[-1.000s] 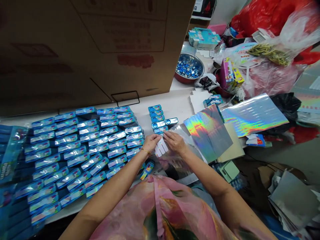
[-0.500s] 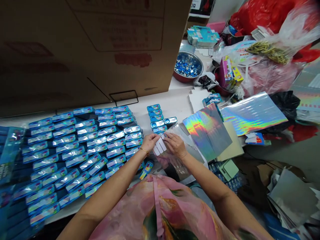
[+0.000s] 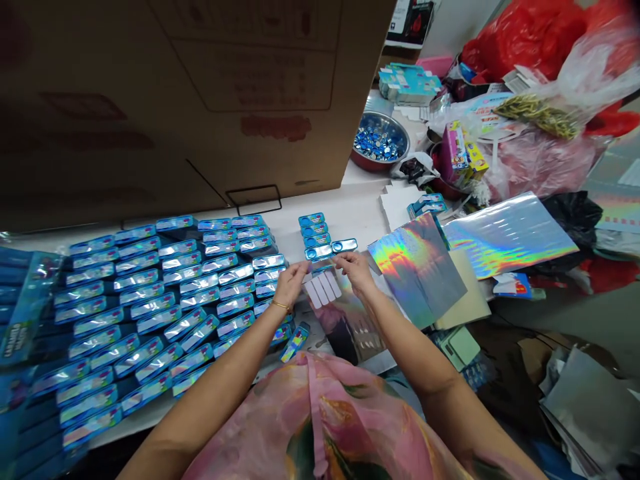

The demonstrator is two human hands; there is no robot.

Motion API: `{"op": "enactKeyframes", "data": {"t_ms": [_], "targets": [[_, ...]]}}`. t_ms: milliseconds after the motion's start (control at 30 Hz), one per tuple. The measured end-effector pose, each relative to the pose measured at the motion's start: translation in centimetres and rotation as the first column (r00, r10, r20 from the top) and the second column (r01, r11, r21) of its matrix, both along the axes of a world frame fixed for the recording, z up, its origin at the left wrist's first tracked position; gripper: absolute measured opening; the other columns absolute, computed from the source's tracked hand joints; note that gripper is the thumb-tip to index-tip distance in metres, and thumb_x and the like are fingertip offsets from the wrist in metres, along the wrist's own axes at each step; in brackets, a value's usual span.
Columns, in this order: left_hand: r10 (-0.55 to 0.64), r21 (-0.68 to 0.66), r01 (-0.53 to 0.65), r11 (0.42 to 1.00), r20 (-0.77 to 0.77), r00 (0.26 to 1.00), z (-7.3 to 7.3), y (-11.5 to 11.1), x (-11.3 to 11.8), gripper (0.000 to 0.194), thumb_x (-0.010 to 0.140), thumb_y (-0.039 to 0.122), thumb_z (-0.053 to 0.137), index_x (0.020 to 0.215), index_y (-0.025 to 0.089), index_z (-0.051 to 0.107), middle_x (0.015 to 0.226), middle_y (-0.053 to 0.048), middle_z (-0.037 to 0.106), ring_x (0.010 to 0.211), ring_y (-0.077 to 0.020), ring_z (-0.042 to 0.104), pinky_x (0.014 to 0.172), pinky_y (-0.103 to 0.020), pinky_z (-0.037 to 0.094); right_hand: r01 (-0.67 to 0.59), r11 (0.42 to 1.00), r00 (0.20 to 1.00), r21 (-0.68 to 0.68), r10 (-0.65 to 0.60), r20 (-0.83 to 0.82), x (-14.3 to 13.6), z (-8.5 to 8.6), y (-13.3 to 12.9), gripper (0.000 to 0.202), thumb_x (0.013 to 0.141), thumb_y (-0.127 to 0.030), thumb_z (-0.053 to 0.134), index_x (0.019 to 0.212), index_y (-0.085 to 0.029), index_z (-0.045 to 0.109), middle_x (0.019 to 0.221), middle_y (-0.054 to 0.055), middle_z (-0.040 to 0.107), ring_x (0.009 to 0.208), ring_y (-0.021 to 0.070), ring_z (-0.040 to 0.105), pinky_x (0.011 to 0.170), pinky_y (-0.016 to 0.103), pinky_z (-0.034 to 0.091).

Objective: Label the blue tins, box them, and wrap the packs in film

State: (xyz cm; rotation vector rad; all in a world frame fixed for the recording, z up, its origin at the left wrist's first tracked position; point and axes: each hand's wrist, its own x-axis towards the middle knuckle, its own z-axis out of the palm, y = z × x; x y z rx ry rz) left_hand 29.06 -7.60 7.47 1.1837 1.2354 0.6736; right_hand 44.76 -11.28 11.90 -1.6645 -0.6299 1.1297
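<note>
My left hand (image 3: 291, 283) and my right hand (image 3: 356, 272) face each other over a reflective sheet (image 3: 350, 327). White label strips (image 3: 324, 289) lie side by side on that sheet, between the hands. The left fingers are pinched near the strips' upper left corner; what they grip is too small to name. My right fingertips are drawn together at the lower edge of a blue tin (image 3: 345, 245), and anything between them is hidden. Above the left hand a short column of blue tins (image 3: 314, 229) stands, with one tin (image 3: 319, 253) at its near end.
Many blue tins (image 3: 145, 293) stand in rows at the left. A large cardboard box (image 3: 200, 100) rises behind them. A metal bowl (image 3: 381, 137) of small blue and silver discs is at the back. Rainbow-shining sheets (image 3: 423, 267) and plastic bags (image 3: 530, 40) lie at the right.
My hands have moved apart, the right one up and rightward toward the tin and the left one slightly leftward. More of the white strips shows between them. The view has shifted slightly.
</note>
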Motion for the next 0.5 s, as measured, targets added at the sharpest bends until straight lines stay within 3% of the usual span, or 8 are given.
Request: {"op": "enactKeyframes", "data": {"t_ms": [100, 200, 333, 500], "targets": [[0.096, -0.125, -0.081, 0.989, 0.124, 0.988, 0.4, 0.0, 0.4, 0.045, 0.058, 0.043, 0.066, 0.092, 0.013, 0.063, 0.079, -0.004, 0.065, 0.072, -0.0142, 0.058, 0.069, -0.026, 0.044, 0.014, 1.000, 1.000, -0.016, -0.013, 0.016, -0.7, -1.2, 0.2, 0.021, 0.062, -0.036, 0.061, 0.063, -0.015, 0.061, 0.053, -0.003, 0.054, 0.051, 0.0097, 0.045, 0.048, 0.022, 0.033], [0.204, -0.165, -0.187, 0.968, 0.091, 0.975, -0.3, 0.7, 0.6, 0.040, 0.058, 0.038, 0.064, 0.088, 0.012, 0.062, 0.068, -0.002, 0.063, 0.063, -0.0117, 0.056, 0.061, -0.024, 0.042, 0.001, 0.999, 0.970, 0.045, -0.012, 0.245, -1.0, -2.5, 0.9, 0.020, 0.065, -0.035, 0.060, 0.064, -0.016, 0.064, 0.060, -0.001, 0.058, 0.059, 0.0120, 0.050, 0.057, 0.024, 0.038], [0.247, -0.079, -0.251, 0.965, -0.064, 0.967, -2.1, 2.5, 0.8, 0.036, 0.060, 0.029, 0.060, 0.092, 0.011, 0.059, 0.059, 0.002, 0.056, 0.057, -0.0109, 0.054, 0.058, -0.024, 0.041, -0.067, 0.996, 0.783, 0.059, 0.016, 0.622, -1.4, -4.3, 2.5, 0.017, 0.072, -0.030, 0.057, 0.065, -0.018, 0.066, 0.071, 0.003, 0.061, 0.072, 0.0155, 0.052, 0.070, 0.029, 0.039], [0.246, 0.104, -0.224, 0.969, -0.325, 0.913, -3.9, 4.0, 1.4, 0.033, 0.063, 0.021, 0.055, 0.095, 0.013, 0.057, 0.056, 0.003, 0.053, 0.060, -0.0132, 0.055, 0.065, -0.026, 0.042, -0.063, 0.994, 0.595, -0.084, 0.105, 0.797, -2.1, -5.1, 3.8, 0.021, 0.079, -0.031, 0.052, 0.071, -0.019, 0.067, 0.079, 0.007, 0.062, 0.083, 0.0208, 0.050, 0.072, 0.033, 0.034]]}}
